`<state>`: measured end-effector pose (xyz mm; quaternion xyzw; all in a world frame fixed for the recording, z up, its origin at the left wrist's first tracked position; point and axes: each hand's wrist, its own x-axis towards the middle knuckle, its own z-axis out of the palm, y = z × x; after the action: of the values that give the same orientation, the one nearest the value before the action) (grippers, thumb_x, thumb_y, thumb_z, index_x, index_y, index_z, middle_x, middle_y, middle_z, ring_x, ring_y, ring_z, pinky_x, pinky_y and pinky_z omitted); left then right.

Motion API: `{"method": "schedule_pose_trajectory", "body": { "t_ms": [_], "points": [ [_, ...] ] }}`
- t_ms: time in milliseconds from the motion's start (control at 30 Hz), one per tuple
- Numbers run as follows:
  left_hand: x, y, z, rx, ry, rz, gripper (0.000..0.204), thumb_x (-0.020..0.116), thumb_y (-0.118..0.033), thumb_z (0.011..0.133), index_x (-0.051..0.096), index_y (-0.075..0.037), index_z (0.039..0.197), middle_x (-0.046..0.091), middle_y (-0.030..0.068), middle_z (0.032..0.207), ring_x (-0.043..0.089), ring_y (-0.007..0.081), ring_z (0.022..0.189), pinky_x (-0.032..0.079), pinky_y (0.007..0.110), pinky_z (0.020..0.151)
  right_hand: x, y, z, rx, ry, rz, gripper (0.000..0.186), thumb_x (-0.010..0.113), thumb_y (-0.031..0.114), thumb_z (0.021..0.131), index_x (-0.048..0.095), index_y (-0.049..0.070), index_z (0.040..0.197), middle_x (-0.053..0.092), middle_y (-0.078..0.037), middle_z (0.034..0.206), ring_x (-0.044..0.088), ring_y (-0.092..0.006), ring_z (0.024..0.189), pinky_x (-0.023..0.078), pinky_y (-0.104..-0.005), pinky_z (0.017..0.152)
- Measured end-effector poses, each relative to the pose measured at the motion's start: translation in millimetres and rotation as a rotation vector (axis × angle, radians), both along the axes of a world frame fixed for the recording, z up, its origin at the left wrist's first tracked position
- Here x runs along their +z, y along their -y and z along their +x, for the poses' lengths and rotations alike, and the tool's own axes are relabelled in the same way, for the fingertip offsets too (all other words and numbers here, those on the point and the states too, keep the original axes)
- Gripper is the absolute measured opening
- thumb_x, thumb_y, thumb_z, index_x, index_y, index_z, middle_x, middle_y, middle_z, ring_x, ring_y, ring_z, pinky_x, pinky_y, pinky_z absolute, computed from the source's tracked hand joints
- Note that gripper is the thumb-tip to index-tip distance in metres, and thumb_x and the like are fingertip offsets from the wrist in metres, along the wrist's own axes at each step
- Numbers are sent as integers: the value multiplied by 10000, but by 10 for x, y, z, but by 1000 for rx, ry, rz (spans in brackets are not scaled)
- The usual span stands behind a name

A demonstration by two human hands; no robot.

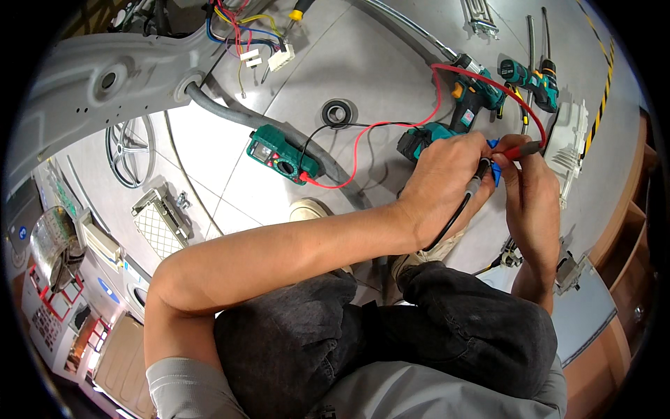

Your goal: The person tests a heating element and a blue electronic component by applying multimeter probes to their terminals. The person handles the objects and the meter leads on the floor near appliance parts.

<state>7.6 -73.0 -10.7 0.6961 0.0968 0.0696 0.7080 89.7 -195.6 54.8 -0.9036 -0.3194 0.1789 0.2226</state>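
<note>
**Two Leads Meet Over a Tiled Floor**

We look down on a grey tiled floor that bears most of the parts, probably because it gives more room to spread them than a worktop would. The bulky grey metal panel takes up the upper left, and a ribbed grey hose runs from it across the tiles. A green cordless drill lies just beyond our hands, seemingly put down to free them.

Our left hand and right hand are drawn close together past our knees, likely so that the fingers can steady each other on fine work. The green multimeter lies on the floor to the left, dial upward; we judge it is set there so that its slack leads reach us. Near it lies a black ring.

The red probe is pinched in the right grip, slanting inward. The black probe sits in the left grip, fingers curled round it. Both point toward the small blue piece between the hands, where the fingertips partly hide it; we cannot tell which fingers carry it, or whether either tip touches it.
</note>
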Motion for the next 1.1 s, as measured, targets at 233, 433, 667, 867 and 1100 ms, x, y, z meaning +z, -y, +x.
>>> {"method": "schedule_pose_trajectory", "body": {
  "t_ms": [233, 433, 667, 867, 1100],
  "points": [
    [0, -22, -17, -7, -13, 18, 154, 630, -95, 812, 557, 23, 878, 600, 222, 732, 588, 420, 711, 452, 401, 595, 2, 1, 25, 27, -33, -5, 123, 561, 94, 933, 559, 10, 1023, 638, -170, 885, 653, -355, 770, 505, -403, 668],
    [-25, -5, 5, -23, -7, 43, 156, 639, -82, 807, 554, 30, 873, 599, 232, 747, 584, 428, 712, 454, 401, 591, 1, -10, -28, -33, -54, -38, 130, 565, 105, 929, 567, 19, 1027, 634, -165, 915, 647, -358, 793, 504, -403, 688],
    [-58, 12, 48, -3, -37, 3, 155, 634, -70, 809, 566, 38, 896, 636, 223, 792, 627, 408, 722, 482, 381, 615, -46, -7, -61, 17, 27, -47, 133, 568, 103, 917, 578, 35, 1031, 599, -134, 966, 621, -353, 832, 500, -401, 697],
    [-14, -30, 55, -14, -50, 230, 171, 644, -74, 804, 597, 43, 920, 643, 223, 800, 652, 382, 759, 498, 385, 653, -104, -9, -115, 43, 116, -48, 129, 573, 93, 912, 586, 60, 1036, 592, -125, 956, 616, -348, 828, 497, -403, 693],
    [-66, -8, 18, -22, -83, 77, 180, 653, -98, 801, 599, 40, 904, 638, 223, 780, 632, 404, 755, 491, 402, 649, -95, 4, -91, 30, 34, -61, 128, 567, 89, 917, 579, 41, 1035, 601, -139, 945, 619, -362, 828, 488, -410, 688]
  ]
}}
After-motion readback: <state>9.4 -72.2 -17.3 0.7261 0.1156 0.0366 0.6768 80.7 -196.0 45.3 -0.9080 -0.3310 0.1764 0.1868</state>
